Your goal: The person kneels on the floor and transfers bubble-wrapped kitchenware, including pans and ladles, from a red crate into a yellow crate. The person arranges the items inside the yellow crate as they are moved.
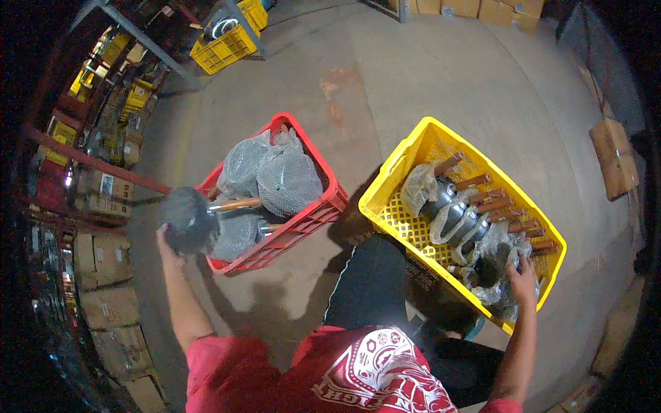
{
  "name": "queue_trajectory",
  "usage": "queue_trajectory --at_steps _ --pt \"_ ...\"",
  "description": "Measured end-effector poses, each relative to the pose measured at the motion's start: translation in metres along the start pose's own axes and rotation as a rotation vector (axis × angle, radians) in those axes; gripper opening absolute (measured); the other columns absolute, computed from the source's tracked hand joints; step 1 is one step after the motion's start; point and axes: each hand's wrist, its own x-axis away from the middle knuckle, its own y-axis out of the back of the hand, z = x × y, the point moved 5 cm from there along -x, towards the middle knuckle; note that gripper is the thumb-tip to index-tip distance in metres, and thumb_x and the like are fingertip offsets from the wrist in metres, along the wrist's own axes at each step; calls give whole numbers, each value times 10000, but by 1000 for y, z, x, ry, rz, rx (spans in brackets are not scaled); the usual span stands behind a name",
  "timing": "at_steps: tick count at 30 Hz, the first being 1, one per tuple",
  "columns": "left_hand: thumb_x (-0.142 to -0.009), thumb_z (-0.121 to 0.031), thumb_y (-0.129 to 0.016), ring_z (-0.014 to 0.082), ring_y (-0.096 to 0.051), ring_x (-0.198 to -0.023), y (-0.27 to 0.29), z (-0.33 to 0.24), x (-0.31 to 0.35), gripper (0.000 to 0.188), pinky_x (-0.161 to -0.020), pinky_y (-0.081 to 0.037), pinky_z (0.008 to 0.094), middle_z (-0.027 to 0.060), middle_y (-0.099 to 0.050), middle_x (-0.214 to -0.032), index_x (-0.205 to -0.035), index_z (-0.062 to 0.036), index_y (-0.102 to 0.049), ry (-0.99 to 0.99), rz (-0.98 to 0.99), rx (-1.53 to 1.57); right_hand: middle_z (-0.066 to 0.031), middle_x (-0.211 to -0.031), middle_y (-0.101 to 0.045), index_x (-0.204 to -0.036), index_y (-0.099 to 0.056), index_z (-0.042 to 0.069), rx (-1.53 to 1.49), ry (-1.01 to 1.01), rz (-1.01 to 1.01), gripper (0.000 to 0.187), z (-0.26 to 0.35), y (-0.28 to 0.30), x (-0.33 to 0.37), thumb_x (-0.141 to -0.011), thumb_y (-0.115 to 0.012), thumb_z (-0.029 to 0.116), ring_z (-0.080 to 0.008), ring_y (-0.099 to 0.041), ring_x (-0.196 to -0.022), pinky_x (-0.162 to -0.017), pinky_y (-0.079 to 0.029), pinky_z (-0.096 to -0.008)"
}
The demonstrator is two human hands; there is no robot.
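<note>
The red crate [289,233] has big round lumps [292,175] in it, all in bubble wrap. The yellow crate [394,215], on the R side, has a row of dark pans [449,220] w/ brown handles [490,195] & bubble wrap [420,189] tucked in btwn. Both sit on the floor [289,82].

The loose pan [186,219] is up by the near L corner of the red crate. It's round & dark gray, w/ a shiny silver neck & a brown stick handle [235,204] that points R, over the crate.

L grip [167,248] is bent round the pan's edge & holds it; some fingertips are hidden. R grip [523,281] is half curled, touching the wrap at the yellow crate's near R end. Can't tell if it's pinching any.
</note>
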Motion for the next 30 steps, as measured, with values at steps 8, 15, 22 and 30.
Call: queue_trajectory --at_steps 8,15,22,30 --pt "-942 -522 -589 314 -512 -1299 -114 -104 53 635 -1088 -423 499 112 -542 -1416 -1396 -83 -519 -177 209 143 -300 -1490 -440 -1455 -524 122 -36 -47 42 703 -1 -4 -7 -869 -634 493 -441 -389 -1415 -1174 -313 -457" --pt "-1033 -391 -526 281 -567 -1224 -370 41 241 471 -1053 -451 466 112 -608 -1322 -1356 -49 -563 212 743 19 -211 -1572 -368 -1501 -462 254 6 -161 79 744 -1 3 3 -860 -603 605 -447 -346 -1440 -1160 -276 -610" --pt "-1027 -307 -570 185 -616 -1007 -458 217 420 338 -938 -477 350 70 -669 -1126 -1208 -26 -624 226 1157 -370 -168 -1590 -356 -1499 -463 290 4 -194 102 748 -1 4 0 -843 -594 623 -473 -321 -1443 -1104 -211 -752" --pt "-1028 -309 -517 508 -599 -1055 -473 385 517 386 -911 -460 496 317 -644 -1095 -1187 38 -574 -45 1466 -822 -137 -1592 -364 -1475 -493 276 -24 -211 144 698 -4 8 -3 -861 -575 598 -455 -316 -1451 -1112 -161 -772"
